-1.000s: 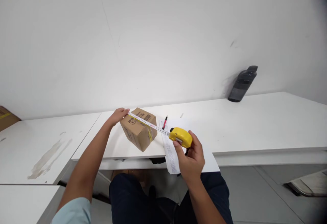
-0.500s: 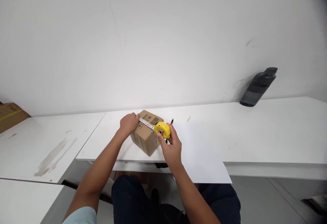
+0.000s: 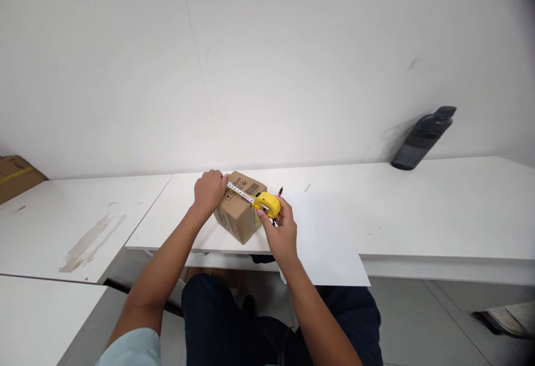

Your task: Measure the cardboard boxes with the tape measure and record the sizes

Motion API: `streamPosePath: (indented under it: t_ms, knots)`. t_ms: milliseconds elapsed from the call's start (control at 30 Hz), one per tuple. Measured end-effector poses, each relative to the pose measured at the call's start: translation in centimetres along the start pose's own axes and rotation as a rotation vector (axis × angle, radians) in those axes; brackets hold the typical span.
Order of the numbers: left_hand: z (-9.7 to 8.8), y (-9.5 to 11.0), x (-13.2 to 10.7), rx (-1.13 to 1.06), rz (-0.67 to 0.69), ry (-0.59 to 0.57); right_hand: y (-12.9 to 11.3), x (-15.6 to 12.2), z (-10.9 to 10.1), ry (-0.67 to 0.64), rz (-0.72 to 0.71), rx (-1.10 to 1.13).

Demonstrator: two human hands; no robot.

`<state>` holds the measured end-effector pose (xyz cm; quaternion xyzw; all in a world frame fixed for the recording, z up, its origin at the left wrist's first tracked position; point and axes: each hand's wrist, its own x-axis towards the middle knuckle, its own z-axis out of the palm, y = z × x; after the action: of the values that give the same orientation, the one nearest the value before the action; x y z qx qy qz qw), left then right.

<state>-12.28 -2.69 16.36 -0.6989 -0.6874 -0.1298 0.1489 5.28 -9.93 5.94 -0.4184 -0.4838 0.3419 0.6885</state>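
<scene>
A small brown cardboard box (image 3: 239,215) stands on the white table (image 3: 418,210) near its front edge. My left hand (image 3: 209,192) is closed on the box's far left top edge and pins the end of a white tape blade (image 3: 241,191) there. The blade runs across the box top to a yellow tape measure (image 3: 267,203), which my right hand (image 3: 281,233) grips at the box's right side.
A white sheet of paper (image 3: 326,243) lies right of the box and overhangs the table edge. A red-tipped pen (image 3: 280,191) lies behind the tape measure. A dark bottle (image 3: 422,137) leans against the wall at the right. Another cardboard box (image 3: 14,175) sits far left.
The tape blade has shortened: my right hand brought the yellow case from well right of the box up against its right side. My left hand curled onto the box edge.
</scene>
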Motion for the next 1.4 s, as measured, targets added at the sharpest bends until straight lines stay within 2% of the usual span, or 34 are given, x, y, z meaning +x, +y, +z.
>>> streamPosePath:
  t_ms: [67, 133, 267, 300, 367, 467, 567, 633, 700, 833, 900, 1033, 1100, 1167, 1233, 1267, 1333, 1400]
  knots:
    - [-1.0, 0.6, -1.2, -0.075, 0.126, 0.077, 0.0, -0.4, -0.6, -0.002, -0.014, 0.002]
    - [-2.2, 1.8, -3.4, -0.218, 0.258, 0.089, -0.1, -1.3, -1.4, -0.008, -0.086, 0.007]
    - [-4.6, 4.6, -8.1, -0.447, 0.491, -0.049, -0.1, -3.5, -3.6, -0.082, -0.426, 0.005]
    - [-4.9, 5.0, -8.7, -0.463, 0.532, -0.080, -0.1, -4.0, -4.1, -0.081, -0.483, -0.001]
    - [-5.2, 5.3, -8.8, -0.491, 0.571, -0.111, -0.1, -4.8, -4.9, -0.018, -0.493, -0.006]
    - [-4.2, 4.6, -6.3, -0.509, 0.492, -0.146, 0.1, -5.3, -5.5, 0.131, -0.337, 0.001]
    - [-2.1, 3.2, -3.5, -0.383, 0.268, -0.198, 0.4, -5.2, -5.5, 0.195, -0.120, 0.021]
    - [-0.9, 2.0, -2.9, -0.307, 0.168, -0.234, 0.5, -5.0, -5.6, 0.213, 0.018, 0.046]
    - [-0.3, 0.6, -3.7, -0.298, 0.154, -0.234, 0.7, -4.7, -5.9, 0.220, 0.136, 0.095]
    - [0.8, -3.4, -7.8, -0.450, 0.272, -0.098, 1.5, -4.1, -6.5, 0.179, 0.287, 0.220]
    - [1.9, -5.4, -9.8, -0.649, 0.278, -0.011, 1.8, -3.7, -6.5, 0.177, 0.309, 0.239]
    - [4.9, -7.5, -11.9, -1.142, 0.116, 0.145, 1.2, -2.5, -5.2, 0.146, 0.297, 0.268]
    - [6.4, -7.7, -12.2, -1.310, 0.013, 0.139, 0.2, -1.8, -4.0, 0.096, 0.296, 0.260]
    - [7.4, -7.4, -12.3, -1.401, -0.121, 0.085, -1.1, -1.0, -2.8, 0.057, 0.280, 0.222]
    - [7.4, -6.7, -12.6, -1.379, -0.255, 0.073, -2.3, -0.4, -1.8, 0.014, 0.249, 0.178]
    - [7.0, -6.1, -12.9, -1.318, -0.307, 0.108, -3.0, -0.1, -1.5, -0.017, 0.229, 0.153]
    - [5.3, -4.8, -13.7, -1.123, -0.365, 0.254, -4.1, 0.1, -0.9, -0.087, 0.160, 0.084]
    - [3.0, -3.1, -14.7, -0.956, -0.347, 0.374, -5.1, 0.1, -0.3, -0.149, 0.039, -0.001]
